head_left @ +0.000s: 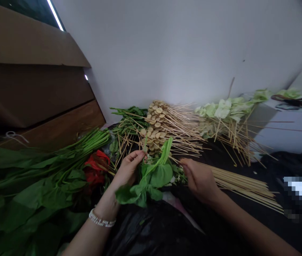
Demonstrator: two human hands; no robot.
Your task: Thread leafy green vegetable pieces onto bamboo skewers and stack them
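Note:
My left hand point(132, 163), with a white beaded bracelet at the wrist, pinches a thin green stem between thumb and fingertips. Beside it hang leafy greens point(161, 176) with folded pale-green stalks. My right hand point(197, 177) is closed on a bamboo skewer point(174, 159), whose visible end points toward those stalks. Whether the skewer goes through them is hidden by the leaves. Just behind my hands lie skewers threaded with pale round slices point(157, 122).
Long-stemmed greens point(46, 170) and a red plastic bag point(96, 169) lie at left. Bare bamboo skewers point(244, 185) rest on black plastic at right. Skewered pale leaves point(222, 108) and skewered greens point(132, 119) sit against the wall. A cardboard box point(33, 89) stands left.

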